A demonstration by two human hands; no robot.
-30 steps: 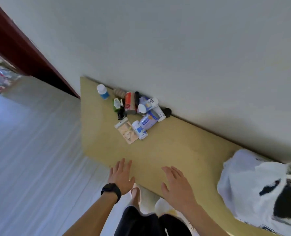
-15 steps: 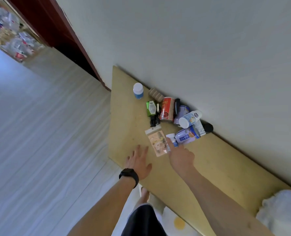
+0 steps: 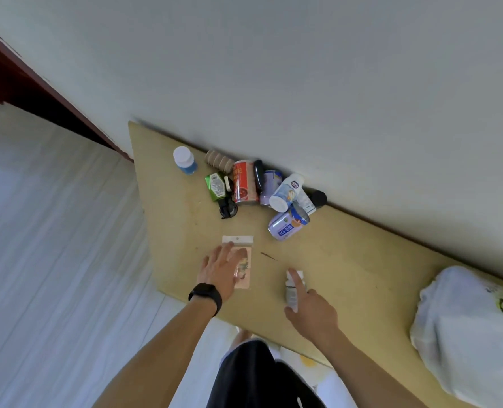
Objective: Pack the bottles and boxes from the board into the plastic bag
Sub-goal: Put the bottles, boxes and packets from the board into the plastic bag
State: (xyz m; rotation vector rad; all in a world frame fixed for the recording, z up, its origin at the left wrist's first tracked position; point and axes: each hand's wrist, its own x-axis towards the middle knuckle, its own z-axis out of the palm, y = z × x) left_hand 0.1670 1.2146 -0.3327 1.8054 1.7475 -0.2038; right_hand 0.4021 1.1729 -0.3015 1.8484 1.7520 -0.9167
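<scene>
head view: a tan board serves as the surface (image 3: 362, 260), set against a pale wall. the left hand (image 3: 219, 273), with a black watch (image 3: 205, 295) on its wrist, lies flat with fingers released and spread over a flat pink packet (image 3: 243, 270) near the surface's front edge. the right hand (image 3: 313, 315) grasps a small white bottle (image 3: 292, 285) just right of the packet. its index finger lies along the bottle's top and its thumb is against the side. whether the bottle is lifted or touching the surface, i cannot tell.

the rest of the items are huddled at the wall, well apart from both hands. a blue bottle with a white cap (image 3: 185, 161) stands alone at the left. beside it are a brown ribbed roll (image 3: 218, 161), a green carton (image 3: 215, 187), a red can (image 3: 245, 182) and a white bottle (image 3: 285, 192) leaning on its neighbours. a purple can (image 3: 287, 225) lies on its side in front of the pile.

the white plastic bag (image 3: 465, 334) sits slumped at the far right end of the surface, well away from the pile.
</scene>
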